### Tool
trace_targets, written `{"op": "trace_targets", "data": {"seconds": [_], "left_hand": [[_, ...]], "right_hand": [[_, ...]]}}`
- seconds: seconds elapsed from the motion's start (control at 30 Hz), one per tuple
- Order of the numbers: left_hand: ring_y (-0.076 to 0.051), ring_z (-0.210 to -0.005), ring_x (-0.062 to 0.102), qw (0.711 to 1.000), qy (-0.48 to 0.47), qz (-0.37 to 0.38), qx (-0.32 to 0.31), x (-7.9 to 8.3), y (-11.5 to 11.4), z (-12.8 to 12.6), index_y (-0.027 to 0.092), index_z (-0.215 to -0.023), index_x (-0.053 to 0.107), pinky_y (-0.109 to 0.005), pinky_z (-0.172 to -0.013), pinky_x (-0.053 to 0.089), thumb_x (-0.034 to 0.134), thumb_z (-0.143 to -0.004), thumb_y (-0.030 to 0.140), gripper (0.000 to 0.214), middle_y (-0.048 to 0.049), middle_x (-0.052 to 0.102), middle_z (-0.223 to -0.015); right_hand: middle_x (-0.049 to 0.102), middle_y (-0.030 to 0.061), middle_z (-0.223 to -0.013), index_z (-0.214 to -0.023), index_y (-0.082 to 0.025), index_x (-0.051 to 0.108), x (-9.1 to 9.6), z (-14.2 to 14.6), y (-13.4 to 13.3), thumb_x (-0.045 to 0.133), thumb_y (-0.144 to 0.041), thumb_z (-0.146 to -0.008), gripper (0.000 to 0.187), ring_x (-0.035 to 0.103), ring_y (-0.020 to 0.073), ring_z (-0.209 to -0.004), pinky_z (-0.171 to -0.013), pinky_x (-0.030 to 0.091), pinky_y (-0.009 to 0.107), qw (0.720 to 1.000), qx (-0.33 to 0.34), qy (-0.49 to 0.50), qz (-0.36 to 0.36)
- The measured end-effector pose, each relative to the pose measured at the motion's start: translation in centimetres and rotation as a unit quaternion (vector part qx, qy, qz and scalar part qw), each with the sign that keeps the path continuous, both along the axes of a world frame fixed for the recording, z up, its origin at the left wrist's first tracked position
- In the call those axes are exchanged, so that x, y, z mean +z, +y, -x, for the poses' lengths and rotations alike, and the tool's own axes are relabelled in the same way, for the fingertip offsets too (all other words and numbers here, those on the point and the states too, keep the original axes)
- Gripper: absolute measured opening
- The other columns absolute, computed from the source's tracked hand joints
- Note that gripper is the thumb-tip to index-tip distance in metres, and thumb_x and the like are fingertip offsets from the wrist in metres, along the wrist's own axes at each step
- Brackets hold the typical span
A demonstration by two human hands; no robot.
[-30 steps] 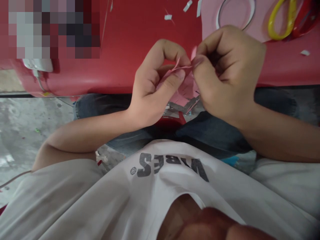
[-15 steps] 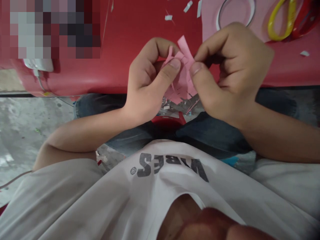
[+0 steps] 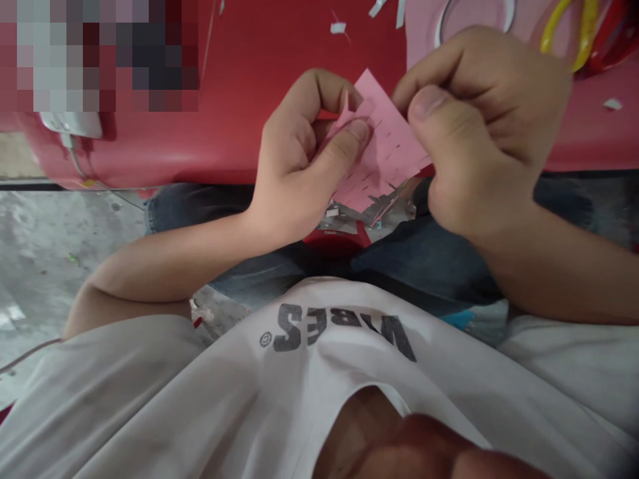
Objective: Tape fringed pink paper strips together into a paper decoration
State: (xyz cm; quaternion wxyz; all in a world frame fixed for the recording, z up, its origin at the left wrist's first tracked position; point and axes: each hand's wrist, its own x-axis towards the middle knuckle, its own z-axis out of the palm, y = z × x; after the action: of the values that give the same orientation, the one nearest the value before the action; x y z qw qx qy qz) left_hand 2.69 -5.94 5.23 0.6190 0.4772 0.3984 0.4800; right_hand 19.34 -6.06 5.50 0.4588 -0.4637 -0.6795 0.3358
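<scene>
A small sheet of pink paper (image 3: pixel 392 143) with rows of short slits and a ragged lower edge is held up over my lap. My left hand (image 3: pixel 309 153) is closed on it, thumb flat on the front and curled fingers behind. A narrow folded part of the paper stands up beside that thumb. At the paper's right edge is my right hand (image 3: pixel 484 126), its thumb and curled forefinger closed together there. Its other fingers are folded in and partly hidden.
Before me is a red table (image 3: pixel 279 40) with white paper scraps (image 3: pixel 338 28). At the right lie a larger pink sheet (image 3: pixel 422 33), a white ring (image 3: pixel 439 23), and yellow (image 3: pixel 585 40) and red handles (image 3: pixel 612 40). A white charger (image 3: pixel 74 124) with a cable sits at the left.
The right part of the pink paper, bent up as a narrow strip before, now lies opened out flatter. My right hand has moved right and slightly up; the left has barely shifted.
</scene>
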Motion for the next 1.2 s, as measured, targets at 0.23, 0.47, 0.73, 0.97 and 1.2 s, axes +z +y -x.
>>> {"op": "trace_targets", "data": {"seconds": [0.23,0.47,0.73,0.97,1.2], "left_hand": [[-0.01,-0.066,0.054,0.994,-0.022,-0.106,-0.005,-2.9,0.6,1.3,0.02,-0.089,0.066,-0.026,-0.062,0.047,0.079,-0.095,0.038,0.023,0.0004,0.054,-0.078],[-0.009,-0.066,0.048,0.983,-0.077,-0.165,-0.018,-4.3,1.3,1.5,0.017,-0.092,0.069,-0.024,-0.06,0.045,0.081,-0.093,0.036,0.022,0.0001,0.052,-0.079],[-0.008,-0.055,0.038,0.995,-0.076,-0.065,-0.004,-3.5,0.6,1.2,0.022,-0.087,0.067,-0.026,-0.053,0.04,0.075,-0.097,0.032,0.016,0.0028,0.051,-0.073],[-0.009,-0.063,0.049,0.989,-0.046,-0.137,-0.014,-3.5,1.0,1.5,0.021,-0.089,0.069,-0.025,-0.062,0.047,0.08,-0.094,0.034,0.018,0.0009,0.054,-0.076],[-0.01,-0.064,0.05,0.99,-0.023,-0.142,0.01,-3.5,0.8,1.4,0.023,-0.088,0.073,-0.027,-0.058,0.042,0.08,-0.094,0.038,0.018,0.0002,0.06,-0.076]], "right_hand": [[0.064,-0.003,-0.084,-0.091,-0.022,0.074,0.0,-0.6,0.5,0.064,-0.023,-0.094,0.01,0.053,0.0087,-0.076,-0.067,0.039,0.028,1.0,0.016,-0.012,0.008],[0.064,-0.007,-0.086,-0.092,-0.02,0.069,0.4,-0.4,0.1,0.068,-0.021,-0.093,0.001,0.054,0.0024,-0.075,-0.066,0.04,0.021,0.999,0.024,-0.033,0.02],[0.064,-0.0075,-0.084,-0.093,-0.021,0.068,0.0,-0.4,0.2,0.067,-0.017,-0.093,0.005,0.055,0.0027,-0.074,-0.065,0.042,0.02,0.999,0.028,-0.015,0.019],[0.066,-0.0057,-0.085,-0.091,-0.021,0.069,-0.1,-0.3,0.1,0.068,-0.019,-0.095,0.004,0.057,0.0042,-0.076,-0.067,0.043,0.023,0.999,0.01,-0.031,0.032],[0.066,-0.0048,-0.078,-0.084,-0.021,0.07,-0.4,-0.1,0.2,0.07,-0.016,-0.088,0.007,0.056,0.007,-0.069,-0.063,0.043,0.026,1.0,-0.012,-0.002,-0.01]]}}
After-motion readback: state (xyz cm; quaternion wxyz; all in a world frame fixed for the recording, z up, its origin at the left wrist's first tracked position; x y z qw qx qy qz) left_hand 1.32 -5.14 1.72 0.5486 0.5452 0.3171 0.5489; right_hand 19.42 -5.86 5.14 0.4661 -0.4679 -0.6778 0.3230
